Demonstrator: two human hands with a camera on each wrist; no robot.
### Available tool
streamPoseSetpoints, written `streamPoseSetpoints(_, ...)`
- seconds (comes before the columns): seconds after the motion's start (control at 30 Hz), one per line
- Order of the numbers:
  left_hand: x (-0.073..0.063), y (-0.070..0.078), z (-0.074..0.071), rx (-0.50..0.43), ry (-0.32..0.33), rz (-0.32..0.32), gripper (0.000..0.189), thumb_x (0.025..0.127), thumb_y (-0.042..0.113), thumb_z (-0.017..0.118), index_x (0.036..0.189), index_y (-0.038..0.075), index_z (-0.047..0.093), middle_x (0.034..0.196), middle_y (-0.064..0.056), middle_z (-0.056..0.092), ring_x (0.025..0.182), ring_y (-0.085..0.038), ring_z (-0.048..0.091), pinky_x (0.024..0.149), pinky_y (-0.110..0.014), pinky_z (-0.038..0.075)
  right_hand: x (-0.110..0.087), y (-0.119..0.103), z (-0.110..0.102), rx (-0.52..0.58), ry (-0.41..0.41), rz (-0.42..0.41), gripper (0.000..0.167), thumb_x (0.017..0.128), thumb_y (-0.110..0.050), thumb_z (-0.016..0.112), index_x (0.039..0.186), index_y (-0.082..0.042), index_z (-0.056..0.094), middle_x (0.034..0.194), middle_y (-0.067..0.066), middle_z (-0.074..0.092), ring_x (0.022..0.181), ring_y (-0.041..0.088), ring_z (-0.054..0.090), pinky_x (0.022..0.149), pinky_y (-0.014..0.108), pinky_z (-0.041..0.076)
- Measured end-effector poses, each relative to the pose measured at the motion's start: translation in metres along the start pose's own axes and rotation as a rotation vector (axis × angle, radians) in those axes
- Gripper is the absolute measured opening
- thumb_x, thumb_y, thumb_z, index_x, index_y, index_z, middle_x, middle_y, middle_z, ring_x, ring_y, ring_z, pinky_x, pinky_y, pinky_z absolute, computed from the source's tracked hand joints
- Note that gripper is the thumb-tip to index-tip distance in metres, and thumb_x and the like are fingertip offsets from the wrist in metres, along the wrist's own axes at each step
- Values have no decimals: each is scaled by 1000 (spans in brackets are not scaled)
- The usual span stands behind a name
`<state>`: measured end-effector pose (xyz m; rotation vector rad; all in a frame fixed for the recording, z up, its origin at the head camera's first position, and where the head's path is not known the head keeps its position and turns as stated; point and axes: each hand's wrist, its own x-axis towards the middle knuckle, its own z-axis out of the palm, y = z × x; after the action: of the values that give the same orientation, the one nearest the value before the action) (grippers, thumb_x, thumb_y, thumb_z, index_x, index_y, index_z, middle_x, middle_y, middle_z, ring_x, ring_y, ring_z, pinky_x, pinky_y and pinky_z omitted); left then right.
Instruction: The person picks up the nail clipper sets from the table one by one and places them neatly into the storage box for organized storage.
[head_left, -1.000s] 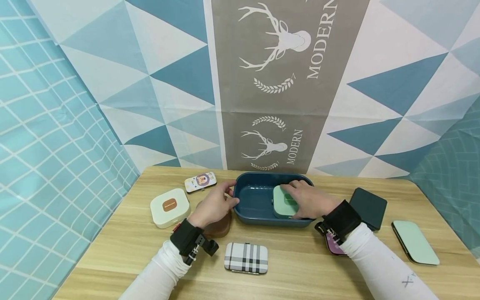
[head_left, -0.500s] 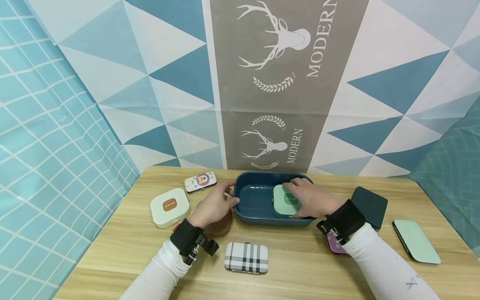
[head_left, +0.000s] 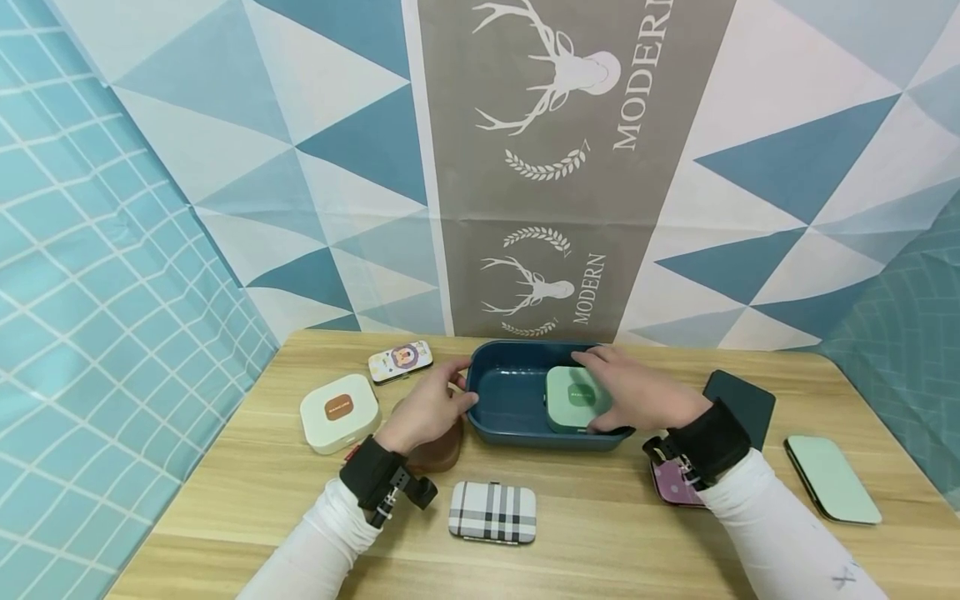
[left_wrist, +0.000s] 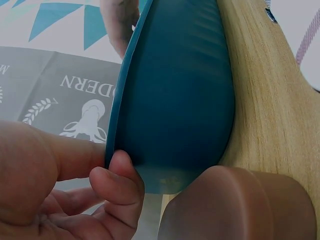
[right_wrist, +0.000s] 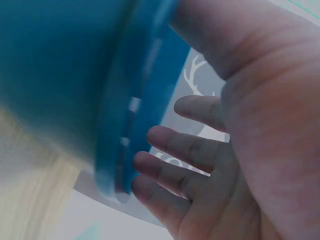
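Note:
A dark blue oval-cornered basin (head_left: 504, 402) stands at the back middle of the table. My left hand (head_left: 426, 410) pinches its left rim, with thumb and fingertips at the edge in the left wrist view. Inside, at the right end, lies a mint-green square box (head_left: 572, 395) with a small label on its lid. My right hand (head_left: 637, 390) is over the basin's right rim, fingers straight and spread, beside the box. In the right wrist view the fingers (right_wrist: 187, 150) hold nothing; the box is not visible there.
Left of the basin are a cream box (head_left: 341, 412), a patterned tin (head_left: 401, 361) and a brown case (head_left: 435, 450), partly hidden. A plaid case (head_left: 492, 512) lies in front. To the right are a purple case (head_left: 675, 483), a dark case (head_left: 742, 407) and a pale-green case (head_left: 832, 479).
My right hand has let go of the mint-green box and shifted slightly right, so more of its lid shows. The left hand stays at the basin's rim.

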<state>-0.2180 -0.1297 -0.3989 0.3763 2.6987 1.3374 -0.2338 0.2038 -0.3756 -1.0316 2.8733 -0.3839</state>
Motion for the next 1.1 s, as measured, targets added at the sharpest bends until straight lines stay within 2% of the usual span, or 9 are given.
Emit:
streamPoseSetpoints(0.23,1,0,-1,-3,5,-23,60,103,9,70,158,0,46,108,-8,60,80,-16,63,68,-31,51,-6,1,-7,22,11,36,103,84,-34,93,161,4,36,157,28,43,141,44,46,111,57,45)
streamPoseSetpoints(0.53,1,-1,1,1,1,-23,60,103,8,70,157,-1,46,109,-9,60,79,-17,61,67,-32,49,-17,5,-15,58,47,50,98,90,-34,88,163,3,34,161,26,39,146,44,40,112,58,43)
streamPoseSetpoints(0.9,2,-1,1,-4,-3,-23,59,103,7,70,157,0,47,109,-9,60,79,-17,61,66,-32,50,-31,11,-26,91,73,143,98,92,-39,85,166,-3,31,163,25,36,148,44,39,113,62,41)
streamPoseSetpoints(1.1,2,-1,1,-2,1,-25,59,103,8,69,157,1,47,109,-9,60,79,-18,60,66,-32,49,-39,17,-31,104,101,155,95,95,-41,81,167,-7,29,165,22,34,149,44,35,113,65,39)
